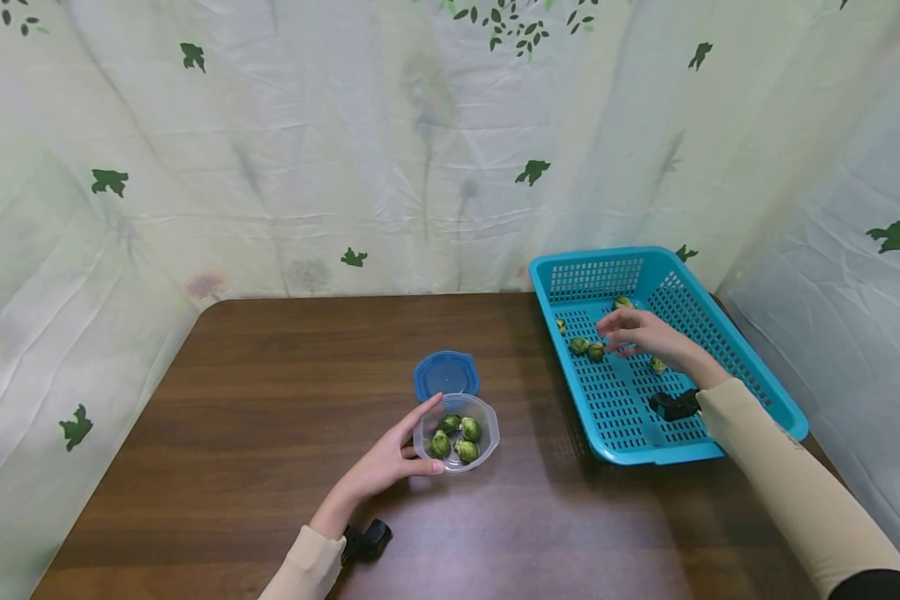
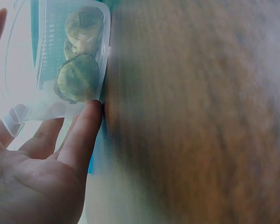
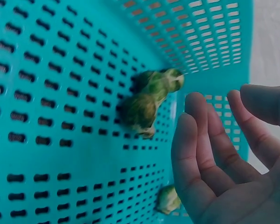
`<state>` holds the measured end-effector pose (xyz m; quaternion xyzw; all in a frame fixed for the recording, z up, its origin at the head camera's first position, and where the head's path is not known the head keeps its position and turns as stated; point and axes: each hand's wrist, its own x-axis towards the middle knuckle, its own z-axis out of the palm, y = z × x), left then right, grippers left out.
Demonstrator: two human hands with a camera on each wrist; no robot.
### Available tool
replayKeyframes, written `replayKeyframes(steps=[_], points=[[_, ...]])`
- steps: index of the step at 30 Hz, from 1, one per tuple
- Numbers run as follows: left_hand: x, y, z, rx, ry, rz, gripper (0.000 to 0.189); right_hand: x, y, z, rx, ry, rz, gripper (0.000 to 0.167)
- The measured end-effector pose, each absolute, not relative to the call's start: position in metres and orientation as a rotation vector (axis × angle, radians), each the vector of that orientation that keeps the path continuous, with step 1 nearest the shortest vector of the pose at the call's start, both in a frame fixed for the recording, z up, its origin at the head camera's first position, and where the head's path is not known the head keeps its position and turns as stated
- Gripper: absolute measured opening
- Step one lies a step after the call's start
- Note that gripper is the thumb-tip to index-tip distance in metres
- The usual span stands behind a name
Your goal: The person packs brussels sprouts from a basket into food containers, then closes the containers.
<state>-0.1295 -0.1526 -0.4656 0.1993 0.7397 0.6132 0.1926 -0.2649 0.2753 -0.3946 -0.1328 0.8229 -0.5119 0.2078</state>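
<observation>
My left hand [image 1: 386, 462] holds a small clear plastic container [image 1: 491, 437] from its left side, thumb at the near side and fingers around the far side. Several Brussels sprouts [image 1: 467, 451] lie inside it; the left wrist view shows some sprouts [image 2: 78, 78] through the clear wall. Over the blue basket [image 1: 607, 450] hangs my right hand [image 1: 645, 335], fingers loosely bent and holding nothing. Below its fingers, several sprouts [image 1: 579, 345] are scattered on the basket's slotted floor. In the right wrist view a cluster of sprouts [image 3: 141, 112] lies beside the fingertips, apart from them.
A blue lid [image 1: 446, 375] lies on the brown wooden table [image 1: 285, 400] just behind the container. The basket stands at the table's right side, its raised walls around the sprouts. A pale leaf-patterned curtain [image 1: 307, 150] hangs behind and at both sides.
</observation>
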Motion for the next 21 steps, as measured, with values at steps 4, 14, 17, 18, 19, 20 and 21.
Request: replayKeyframes(steps=[4,14,17,18,19,20,21], points=[[-0.129,-0.153,-0.465,0.563,2.071,1.725,0.084,-0.266,0.275,-0.396,-0.368,2.280,-1.396,0.041],[-0.129,-0.153,-0.465,0.574,2.054,1.738,0.085,-0.273,0.277,-0.401,-0.326,2.255,-1.320,0.039],[-0.129,-0.153,-0.465,0.575,2.050,1.740,0.084,-0.274,0.278,-0.403,-0.320,2.252,-1.298,0.040],[-0.129,-0.153,-0.465,0.576,2.049,1.740,0.085,-0.275,0.278,-0.403,-0.319,2.250,-1.291,0.040],[-0.129,-0.153,-0.465,0.579,2.048,1.741,0.085,-0.276,0.278,-0.404,-0.313,2.247,-1.284,0.041],[-0.129,-0.153,-0.465,0.580,2.048,1.741,0.085,-0.276,0.278,-0.404,-0.308,2.244,-1.278,0.040],[-0.129,-0.153,-0.466,0.581,2.048,1.742,0.085,-0.277,0.278,-0.404,-0.301,2.243,-1.270,0.040]])
